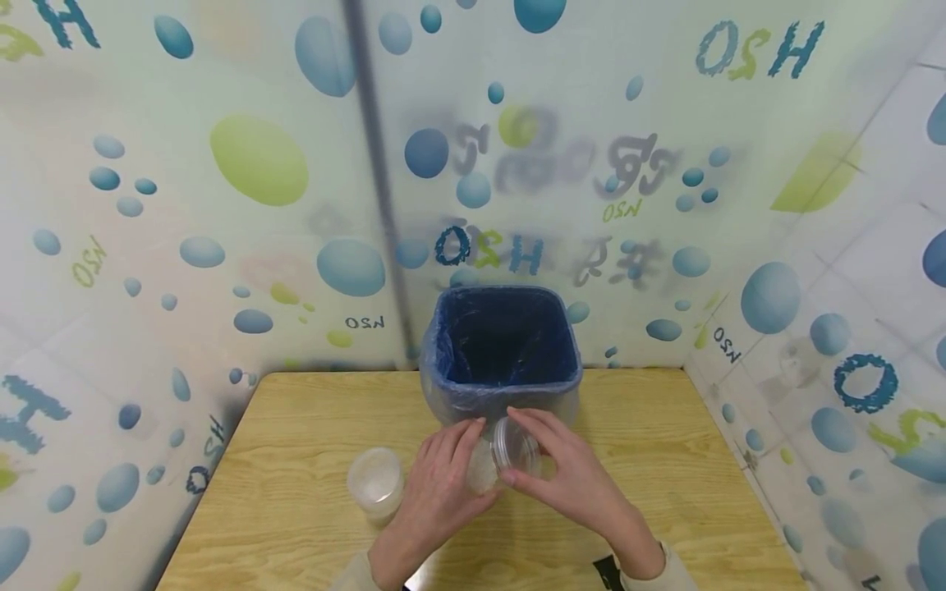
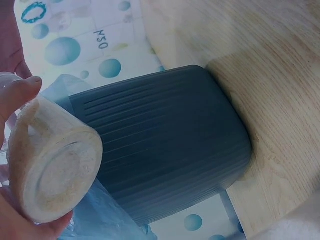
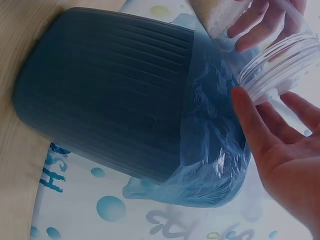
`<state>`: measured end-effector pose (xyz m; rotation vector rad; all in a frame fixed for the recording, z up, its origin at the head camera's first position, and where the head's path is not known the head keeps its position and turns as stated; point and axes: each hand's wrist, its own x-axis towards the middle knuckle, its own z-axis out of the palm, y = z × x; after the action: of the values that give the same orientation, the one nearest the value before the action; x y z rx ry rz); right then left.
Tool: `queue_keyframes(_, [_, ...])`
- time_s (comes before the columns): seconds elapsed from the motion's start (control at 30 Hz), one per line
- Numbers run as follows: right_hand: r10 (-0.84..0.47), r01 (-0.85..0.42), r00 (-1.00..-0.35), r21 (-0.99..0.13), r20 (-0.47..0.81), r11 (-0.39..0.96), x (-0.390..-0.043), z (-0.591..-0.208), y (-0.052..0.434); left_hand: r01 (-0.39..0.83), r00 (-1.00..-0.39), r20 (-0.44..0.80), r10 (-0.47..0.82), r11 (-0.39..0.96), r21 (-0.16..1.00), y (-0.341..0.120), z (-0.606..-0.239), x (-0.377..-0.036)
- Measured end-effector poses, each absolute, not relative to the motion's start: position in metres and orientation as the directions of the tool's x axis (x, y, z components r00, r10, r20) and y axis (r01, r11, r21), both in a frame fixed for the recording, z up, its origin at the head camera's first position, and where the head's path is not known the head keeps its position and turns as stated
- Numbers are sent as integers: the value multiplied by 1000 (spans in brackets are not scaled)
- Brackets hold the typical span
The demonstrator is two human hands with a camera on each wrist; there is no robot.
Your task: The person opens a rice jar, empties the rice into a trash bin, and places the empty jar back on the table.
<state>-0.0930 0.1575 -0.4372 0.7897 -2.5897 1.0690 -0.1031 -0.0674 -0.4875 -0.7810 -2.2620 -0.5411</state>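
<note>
The fingers of the left hand (image 1: 442,480) are curled around the clear jar (image 1: 499,461), which has pale grains at its base, and the right hand (image 1: 567,476) touches its open mouth with straight fingers. The jar lies on its side, long axis left to right, mouth pointing right, above the wooden table (image 1: 296,443). It is just near of the blue-lined bin (image 1: 502,349); a second jar (image 1: 377,484) stands to the left.

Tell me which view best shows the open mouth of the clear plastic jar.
Right wrist: the clear plastic jar shows its threaded open rim. Left wrist shows only its base and grainy contents; head shows it small between both hands.
</note>
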Motion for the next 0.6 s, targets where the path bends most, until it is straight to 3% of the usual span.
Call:
queue_keyframes(0.2, [-450,-629,-778,-544,439,556,-94,-439,161,671,-590,711,382,722,169,-68,-488,-104])
queue_keyframes(0.6, [-529,-637,-758,-602,380,480,-93,-437,168,691,-561,735,380,703,164,-70,-490,-107])
